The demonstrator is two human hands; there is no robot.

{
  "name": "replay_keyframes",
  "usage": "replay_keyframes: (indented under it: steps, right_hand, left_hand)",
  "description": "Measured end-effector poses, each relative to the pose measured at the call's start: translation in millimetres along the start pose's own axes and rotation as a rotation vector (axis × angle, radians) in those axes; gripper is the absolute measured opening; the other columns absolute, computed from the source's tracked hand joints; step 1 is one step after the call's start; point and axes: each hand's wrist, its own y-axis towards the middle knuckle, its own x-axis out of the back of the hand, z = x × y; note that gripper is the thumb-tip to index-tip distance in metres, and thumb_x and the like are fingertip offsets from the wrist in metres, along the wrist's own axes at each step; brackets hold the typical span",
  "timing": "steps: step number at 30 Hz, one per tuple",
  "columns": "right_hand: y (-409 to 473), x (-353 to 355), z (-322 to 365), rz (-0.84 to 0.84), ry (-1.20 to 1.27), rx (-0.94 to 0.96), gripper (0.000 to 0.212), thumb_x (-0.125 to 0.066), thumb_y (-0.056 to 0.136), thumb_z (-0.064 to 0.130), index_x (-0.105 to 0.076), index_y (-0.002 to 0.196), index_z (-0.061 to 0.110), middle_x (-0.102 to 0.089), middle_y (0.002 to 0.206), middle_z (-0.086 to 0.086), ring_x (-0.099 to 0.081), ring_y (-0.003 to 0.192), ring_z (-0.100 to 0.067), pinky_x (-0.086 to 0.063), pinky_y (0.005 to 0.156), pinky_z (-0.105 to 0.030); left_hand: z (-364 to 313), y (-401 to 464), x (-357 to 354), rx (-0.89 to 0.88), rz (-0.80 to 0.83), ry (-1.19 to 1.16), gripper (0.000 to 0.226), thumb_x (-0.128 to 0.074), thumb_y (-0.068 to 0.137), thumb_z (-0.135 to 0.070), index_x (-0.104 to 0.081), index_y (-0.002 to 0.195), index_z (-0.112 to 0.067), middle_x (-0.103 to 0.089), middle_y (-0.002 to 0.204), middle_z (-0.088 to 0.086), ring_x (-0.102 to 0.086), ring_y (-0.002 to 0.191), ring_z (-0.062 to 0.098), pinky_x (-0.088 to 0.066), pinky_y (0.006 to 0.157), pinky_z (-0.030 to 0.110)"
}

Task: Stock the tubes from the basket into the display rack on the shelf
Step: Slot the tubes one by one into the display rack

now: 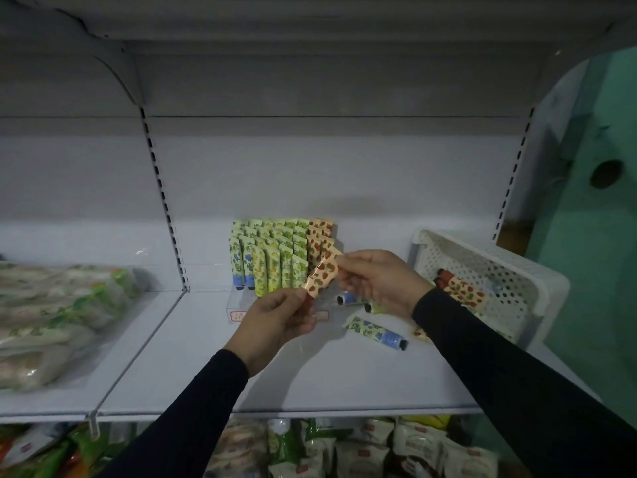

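The person holds one strawberry-print tube (322,276) in both hands, just in front of the display rack (281,257) and near its right-hand end. The tube's long axis runs on a slant: the capped end points down and to the left, the flat crimped end up and to the right, toward the rack's strawberry column (320,236). The left hand (275,320) pinches the cap end from below, fingers curled round it; the right hand (374,279) pinches the crimped end, knuckles up. The right hand sits nearer the rack's open right end, so it looks the likelier one to guide the tube in. Both forearms reach in from below, converging on the rack.

Right of the rack stands the white basket (517,270), with another strawberry tube (462,288) inside. On the shelf (206,357) between rack and basket lies a blue-capped tube (377,334), with others partly hidden behind the right hand.
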Motion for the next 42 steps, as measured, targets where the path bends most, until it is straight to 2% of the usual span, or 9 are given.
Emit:
replay_keyframes:
  steps: [5,7,10,15,18,22,27,38,42]
  right_hand:
    - [6,2,-4,-0.093,-0.265,0.114,0.021,-0.067,0.090,0.016,-0.071,0.105,0.002,-0.068,0.082,-0.007,-0.060,0.062,-0.007,-0.054,0.059,-0.017]
    - [9,4,-3,-0.122,-0.231,0.141,0.017,-0.068,0.090,0.015,-0.071,0.101,0.003,-0.070,0.083,-0.009,-0.064,0.067,-0.012,-0.057,0.062,-0.019]
    - [19,12,-3,-0.239,-0.421,0.224,0.020,-0.068,0.090,0.020,-0.072,0.102,0.004,-0.073,0.086,-0.010,-0.067,0.074,-0.018,-0.060,0.076,-0.028]
    - [34,18,-2,-0.352,-0.700,0.329,0.014,-0.069,0.089,0.027,-0.076,0.089,0.015,-0.071,0.069,0.006,-0.066,0.065,-0.007,-0.055,0.075,-0.028]
    - [44,15,-3,-0.377,-0.752,0.361,0.015,-0.070,0.088,0.028,-0.076,0.086,0.015,-0.066,0.065,0.012,-0.060,0.061,-0.001,-0.050,0.072,-0.023]
    - [55,9,-6,-0.382,-0.765,0.378,0.020,-0.068,0.090,0.028,-0.077,0.089,0.011,-0.071,0.074,0.003,-0.065,0.071,-0.010,-0.054,0.080,-0.031]
    - [63,1,-12,-0.362,-0.850,0.399,0.026,-0.065,0.091,0.031,-0.077,0.090,0.008,-0.074,0.082,-0.004,-0.067,0.080,-0.019,-0.054,0.084,-0.038]
    - [69,-7,-15,-0.395,-0.872,0.460,0.027,-0.063,0.092,0.032,-0.077,0.093,0.009,-0.075,0.087,-0.004,-0.066,0.081,-0.013,-0.048,0.074,-0.022]
    - [71,-13,-21,-0.371,-0.879,0.448,0.027,-0.064,0.093,0.031,-0.076,0.100,0.007,-0.075,0.099,-0.003,-0.064,0.087,-0.009,-0.042,0.076,-0.015]
  left_hand:
    - [3,-1,2,-0.015,-0.010,0.182,0.023,-0.052,0.102,-0.023,-0.066,0.100,-0.006,-0.067,0.088,0.015,-0.064,0.068,0.020,-0.060,0.070,0.032]
    - [6,1,13,-0.108,-0.094,0.573,0.021,-0.055,0.100,-0.033,-0.068,0.096,-0.016,-0.069,0.087,0.005,-0.065,0.071,0.015,-0.058,0.075,0.035]
    - [11,2,46,-0.210,-0.224,1.190,0.025,-0.053,0.098,-0.045,-0.064,0.092,-0.023,-0.066,0.086,-0.007,-0.057,0.074,0.006,-0.040,0.063,0.018]
    - [26,6,110,-0.074,-0.393,1.536,0.048,-0.053,0.090,-0.057,-0.064,0.106,-0.013,-0.065,0.110,0.010,-0.056,0.096,0.025,-0.043,0.080,0.032]
    - [37,6,126,-0.071,-0.316,1.556,0.047,-0.049,0.086,-0.066,-0.054,0.093,-0.020,-0.060,0.113,0.006,-0.052,0.110,0.026,-0.041,0.096,0.035]
    - [37,6,124,-0.109,-0.289,1.543,0.056,-0.030,0.072,-0.073,-0.046,0.079,-0.020,-0.054,0.095,-0.001,-0.051,0.104,0.025,-0.039,0.093,0.035]
    - [38,6,126,-0.147,-0.271,1.544,0.058,-0.027,0.071,-0.074,-0.049,0.081,-0.021,-0.051,0.092,-0.004,-0.049,0.099,0.021,-0.039,0.089,0.034]
    - [41,9,128,-0.156,-0.288,1.552,0.067,-0.026,0.069,-0.076,-0.055,0.092,-0.020,-0.058,0.108,0.000,-0.050,0.111,0.023,-0.039,0.097,0.034]
    - [42,10,130,-0.151,-0.287,1.566,0.073,-0.025,0.069,-0.077,-0.058,0.100,-0.019,-0.059,0.113,0.000,-0.050,0.114,0.023,-0.038,0.100,0.034]
